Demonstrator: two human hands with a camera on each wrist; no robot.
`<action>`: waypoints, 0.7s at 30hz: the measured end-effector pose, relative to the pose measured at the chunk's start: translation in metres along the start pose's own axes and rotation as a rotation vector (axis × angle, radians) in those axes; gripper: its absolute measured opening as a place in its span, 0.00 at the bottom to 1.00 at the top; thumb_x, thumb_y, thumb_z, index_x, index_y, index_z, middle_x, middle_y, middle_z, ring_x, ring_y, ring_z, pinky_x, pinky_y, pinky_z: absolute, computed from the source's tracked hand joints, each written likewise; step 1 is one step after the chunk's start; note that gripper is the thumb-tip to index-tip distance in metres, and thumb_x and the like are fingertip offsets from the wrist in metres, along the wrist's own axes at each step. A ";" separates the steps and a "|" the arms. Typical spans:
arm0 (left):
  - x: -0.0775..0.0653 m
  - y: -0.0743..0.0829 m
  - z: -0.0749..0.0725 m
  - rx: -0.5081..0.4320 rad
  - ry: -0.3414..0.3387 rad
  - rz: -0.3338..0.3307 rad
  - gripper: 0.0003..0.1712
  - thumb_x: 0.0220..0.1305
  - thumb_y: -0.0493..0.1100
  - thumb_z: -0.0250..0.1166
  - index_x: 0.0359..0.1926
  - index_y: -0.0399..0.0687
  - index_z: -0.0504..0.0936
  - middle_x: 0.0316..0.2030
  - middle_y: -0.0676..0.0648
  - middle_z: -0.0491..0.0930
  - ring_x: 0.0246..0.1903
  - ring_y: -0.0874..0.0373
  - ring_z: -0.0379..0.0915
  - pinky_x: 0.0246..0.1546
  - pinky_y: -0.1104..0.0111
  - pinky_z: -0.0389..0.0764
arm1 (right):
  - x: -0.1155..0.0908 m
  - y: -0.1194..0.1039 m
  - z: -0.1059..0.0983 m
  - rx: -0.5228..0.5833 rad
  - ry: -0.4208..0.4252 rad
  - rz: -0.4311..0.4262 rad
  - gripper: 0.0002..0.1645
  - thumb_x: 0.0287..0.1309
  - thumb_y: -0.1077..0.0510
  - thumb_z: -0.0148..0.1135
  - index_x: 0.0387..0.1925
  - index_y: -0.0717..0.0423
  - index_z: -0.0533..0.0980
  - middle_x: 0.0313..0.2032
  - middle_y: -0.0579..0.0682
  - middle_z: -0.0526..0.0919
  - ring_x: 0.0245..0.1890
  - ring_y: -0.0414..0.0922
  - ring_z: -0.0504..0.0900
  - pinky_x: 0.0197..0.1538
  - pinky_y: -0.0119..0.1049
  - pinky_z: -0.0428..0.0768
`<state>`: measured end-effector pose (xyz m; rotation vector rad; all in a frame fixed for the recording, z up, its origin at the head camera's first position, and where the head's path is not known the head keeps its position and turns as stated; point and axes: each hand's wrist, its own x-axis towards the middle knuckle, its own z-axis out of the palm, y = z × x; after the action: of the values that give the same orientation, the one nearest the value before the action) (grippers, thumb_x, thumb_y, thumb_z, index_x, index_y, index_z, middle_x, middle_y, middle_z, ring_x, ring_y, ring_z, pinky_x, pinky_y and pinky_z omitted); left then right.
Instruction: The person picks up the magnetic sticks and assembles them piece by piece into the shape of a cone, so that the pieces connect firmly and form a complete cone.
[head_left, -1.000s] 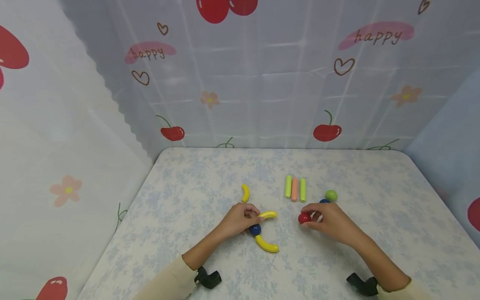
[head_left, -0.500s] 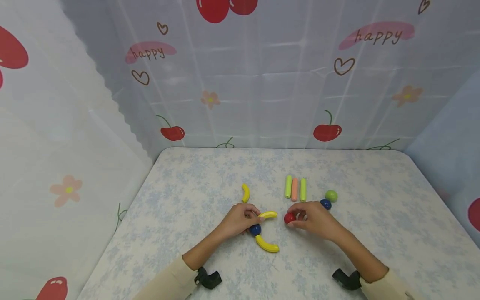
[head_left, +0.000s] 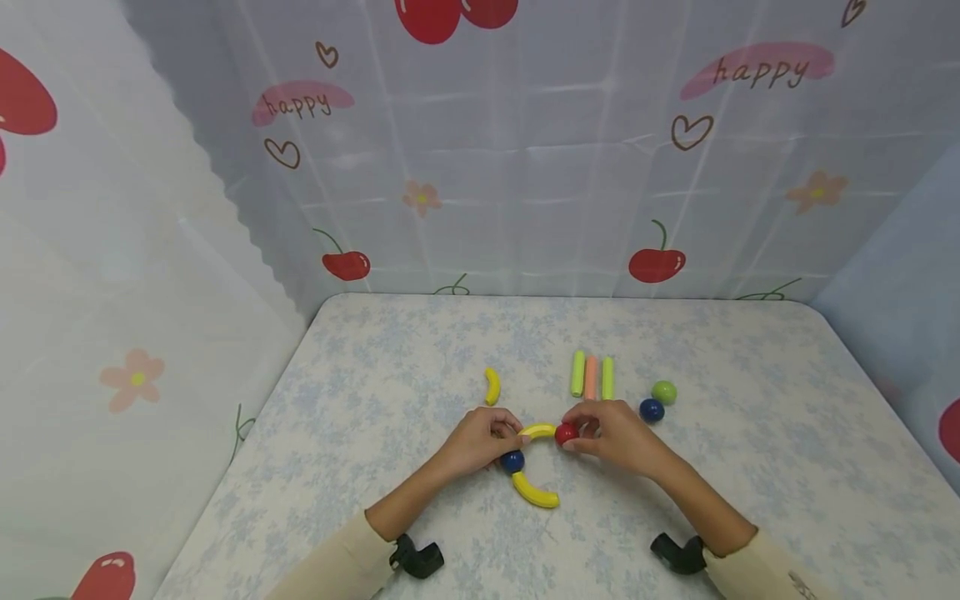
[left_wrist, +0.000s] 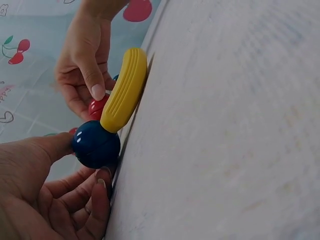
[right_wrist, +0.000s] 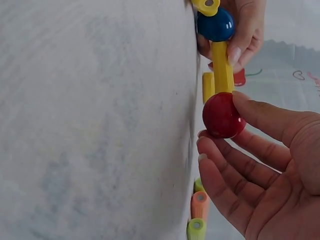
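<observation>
Well, red ball (head_left: 566, 434): at the right end of the far arc (head_left: 538, 430), apparently touching it, over the tabletop (head_left: 420, 350); glossy, so probably slick, hard and light.
Right hand (head_left: 615, 433): fingers narrowed round the red ball, thumb opposite; a sensible hold, since it leaves the side facing the arc free.
Left hand (head_left: 482, 437): fingers pinching the far arc's left end, right by the blue ball (head_left: 512, 462); steadying there should keep that joint from twisting.
Near arc (head_left: 536, 493): joined to the blue ball, its other end free; stiff-looking plastic, ribbed, better gripped at mid-length than by the tip.
Grey disc (right_wrist: 209, 3): set in the near arc's end, maybe a magnet; I'd expect a light pull, easily broken by a knock.
Breakage: unlikely; rolling away seems the bigger worry.
</observation>
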<state>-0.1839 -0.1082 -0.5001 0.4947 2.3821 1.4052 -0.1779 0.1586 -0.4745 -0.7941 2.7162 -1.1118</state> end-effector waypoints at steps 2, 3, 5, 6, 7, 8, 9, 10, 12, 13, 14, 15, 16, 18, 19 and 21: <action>0.000 0.001 -0.001 -0.005 -0.009 -0.003 0.08 0.67 0.48 0.70 0.41 0.50 0.86 0.27 0.55 0.86 0.19 0.58 0.77 0.19 0.68 0.78 | 0.002 0.002 0.001 0.004 -0.007 -0.001 0.17 0.52 0.60 0.79 0.45 0.56 0.85 0.37 0.44 0.87 0.32 0.37 0.81 0.34 0.30 0.80; 0.000 0.001 -0.001 -0.007 -0.015 -0.004 0.08 0.67 0.48 0.70 0.40 0.49 0.86 0.27 0.55 0.86 0.19 0.58 0.77 0.20 0.68 0.78 | 0.003 0.002 0.001 0.003 -0.010 -0.011 0.17 0.52 0.61 0.78 0.45 0.57 0.85 0.38 0.44 0.87 0.32 0.37 0.81 0.34 0.31 0.81; 0.000 0.002 -0.002 -0.011 -0.030 -0.009 0.09 0.68 0.50 0.69 0.40 0.50 0.87 0.26 0.54 0.86 0.19 0.58 0.76 0.20 0.69 0.78 | 0.005 0.002 0.001 0.008 -0.021 -0.013 0.17 0.52 0.63 0.78 0.46 0.58 0.85 0.39 0.46 0.87 0.33 0.38 0.82 0.35 0.30 0.81; 0.000 0.002 -0.002 -0.012 -0.037 -0.011 0.10 0.68 0.51 0.69 0.39 0.50 0.87 0.26 0.53 0.86 0.19 0.58 0.76 0.20 0.69 0.77 | 0.007 0.002 0.001 0.013 -0.029 -0.016 0.17 0.53 0.63 0.77 0.46 0.58 0.85 0.39 0.46 0.88 0.34 0.38 0.82 0.36 0.30 0.81; 0.000 0.002 -0.002 -0.012 -0.042 -0.012 0.11 0.68 0.52 0.69 0.39 0.50 0.87 0.26 0.53 0.86 0.19 0.58 0.76 0.21 0.70 0.77 | 0.008 0.002 0.001 0.019 -0.039 -0.022 0.17 0.53 0.63 0.77 0.46 0.58 0.85 0.39 0.47 0.88 0.34 0.39 0.83 0.36 0.31 0.81; 0.000 0.002 -0.003 -0.012 -0.046 -0.013 0.12 0.69 0.52 0.68 0.39 0.50 0.88 0.25 0.52 0.86 0.18 0.58 0.75 0.21 0.70 0.77 | 0.010 0.001 0.001 0.024 -0.050 -0.027 0.17 0.53 0.63 0.77 0.46 0.59 0.84 0.40 0.47 0.88 0.35 0.39 0.83 0.37 0.31 0.81; 0.000 0.002 -0.003 -0.010 -0.049 -0.012 0.12 0.69 0.53 0.68 0.39 0.50 0.88 0.25 0.52 0.86 0.18 0.58 0.75 0.21 0.70 0.77 | 0.011 0.001 0.001 0.027 -0.061 -0.034 0.17 0.54 0.64 0.77 0.46 0.59 0.84 0.40 0.47 0.87 0.35 0.39 0.83 0.37 0.31 0.81; -0.001 0.003 -0.003 -0.009 -0.050 -0.013 0.12 0.69 0.53 0.68 0.40 0.50 0.88 0.25 0.52 0.86 0.18 0.58 0.75 0.21 0.70 0.76 | 0.012 0.001 0.000 0.033 -0.072 -0.032 0.17 0.54 0.64 0.76 0.46 0.59 0.84 0.40 0.47 0.87 0.35 0.39 0.83 0.37 0.30 0.81; 0.000 0.002 -0.004 -0.003 -0.051 -0.014 0.12 0.70 0.52 0.67 0.41 0.50 0.89 0.25 0.52 0.86 0.19 0.59 0.76 0.21 0.70 0.77 | 0.016 0.000 0.000 0.048 -0.096 -0.050 0.16 0.54 0.64 0.76 0.46 0.59 0.84 0.40 0.47 0.87 0.36 0.40 0.83 0.37 0.31 0.81; 0.000 0.002 -0.004 0.000 -0.052 -0.014 0.12 0.70 0.52 0.67 0.42 0.49 0.89 0.25 0.53 0.86 0.19 0.59 0.76 0.21 0.70 0.77 | 0.017 0.000 0.000 0.056 -0.109 -0.055 0.16 0.54 0.64 0.76 0.46 0.59 0.84 0.40 0.47 0.87 0.36 0.40 0.83 0.38 0.31 0.81; 0.000 0.002 -0.004 0.002 -0.053 -0.017 0.12 0.70 0.51 0.67 0.42 0.49 0.89 0.25 0.53 0.86 0.19 0.59 0.76 0.21 0.70 0.77 | 0.019 0.000 0.001 0.066 -0.124 -0.058 0.16 0.55 0.64 0.76 0.46 0.59 0.84 0.40 0.46 0.87 0.36 0.40 0.83 0.38 0.31 0.82; 0.000 0.001 -0.004 0.003 -0.056 -0.020 0.13 0.70 0.51 0.67 0.43 0.48 0.89 0.25 0.54 0.86 0.20 0.59 0.77 0.22 0.70 0.78 | 0.020 0.000 0.001 0.076 -0.137 -0.062 0.16 0.55 0.63 0.76 0.46 0.58 0.84 0.40 0.46 0.87 0.36 0.40 0.82 0.38 0.31 0.82; 0.001 0.001 -0.004 0.001 -0.060 -0.025 0.13 0.70 0.51 0.67 0.44 0.48 0.89 0.26 0.54 0.86 0.20 0.59 0.77 0.22 0.69 0.78 | 0.022 0.001 0.001 0.085 -0.152 -0.066 0.16 0.55 0.63 0.76 0.47 0.57 0.85 0.39 0.45 0.87 0.36 0.40 0.82 0.38 0.31 0.82; 0.001 0.000 -0.004 -0.004 -0.069 -0.033 0.13 0.70 0.50 0.67 0.45 0.47 0.89 0.26 0.55 0.86 0.21 0.59 0.78 0.23 0.69 0.79 | 0.026 0.001 0.002 0.095 -0.181 -0.071 0.15 0.56 0.62 0.75 0.47 0.55 0.85 0.39 0.43 0.87 0.35 0.39 0.82 0.38 0.32 0.81; 0.002 0.000 -0.004 -0.010 -0.074 -0.035 0.13 0.70 0.50 0.67 0.46 0.47 0.89 0.26 0.55 0.86 0.21 0.59 0.78 0.23 0.69 0.80 | 0.027 0.001 0.002 0.096 -0.195 -0.074 0.15 0.57 0.61 0.75 0.47 0.54 0.85 0.39 0.42 0.87 0.35 0.39 0.81 0.38 0.32 0.81; 0.002 -0.001 -0.004 -0.017 -0.084 -0.034 0.12 0.70 0.49 0.67 0.46 0.47 0.89 0.27 0.54 0.86 0.21 0.60 0.77 0.23 0.69 0.79 | 0.030 0.001 0.002 0.100 -0.220 -0.088 0.14 0.58 0.61 0.74 0.47 0.53 0.85 0.38 0.41 0.87 0.34 0.39 0.81 0.37 0.32 0.81</action>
<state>-0.1875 -0.1109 -0.4991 0.4963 2.2993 1.3614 -0.2036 0.1424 -0.4739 -0.9660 2.4482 -1.0950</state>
